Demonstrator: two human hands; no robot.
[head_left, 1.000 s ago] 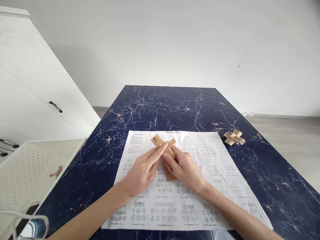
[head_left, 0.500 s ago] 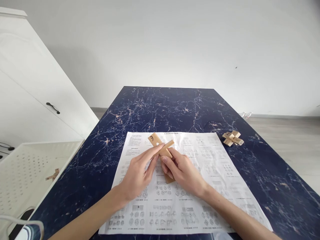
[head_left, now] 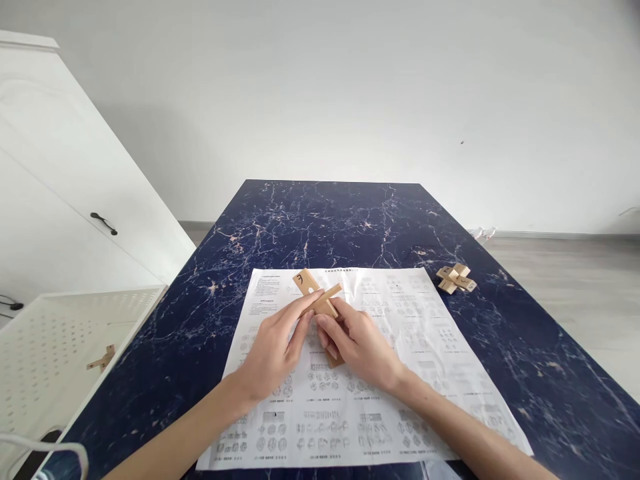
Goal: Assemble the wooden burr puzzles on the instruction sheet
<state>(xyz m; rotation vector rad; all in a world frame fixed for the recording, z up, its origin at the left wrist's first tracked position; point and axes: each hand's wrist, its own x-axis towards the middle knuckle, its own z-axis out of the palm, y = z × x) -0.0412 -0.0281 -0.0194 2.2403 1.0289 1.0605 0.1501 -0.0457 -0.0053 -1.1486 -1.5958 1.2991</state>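
Observation:
Between my two hands is a wooden puzzle point(head_left: 326, 307) of flat pieces crossing one another, held just above a printed paper sheet point(head_left: 400, 380). Its far piece point(head_left: 303, 280) bears a black handwritten mark like a 3. My left hand point(head_left: 277, 343) grips the puzzle from the left, fingers and thumb closed on a slanting piece. From the right, my right hand point(head_left: 357, 340) pinches the same puzzle with its thumb on top. Fingers hide much of where the pieces meet.
An assembled wooden puzzle with numbered pieces point(head_left: 456, 278) sits on the dark blue marbled table point(head_left: 320, 220), right of the sheet. At left, a white perforated surface point(head_left: 45, 360) holds another wooden cross point(head_left: 103, 359), near a white cable point(head_left: 45, 441). A white cabinet point(head_left: 60, 167) stands behind.
The whole view has shifted slightly, with the table and sheet a little lower and to the left. Both hands keep nearly the same grip on the wooden puzzle.

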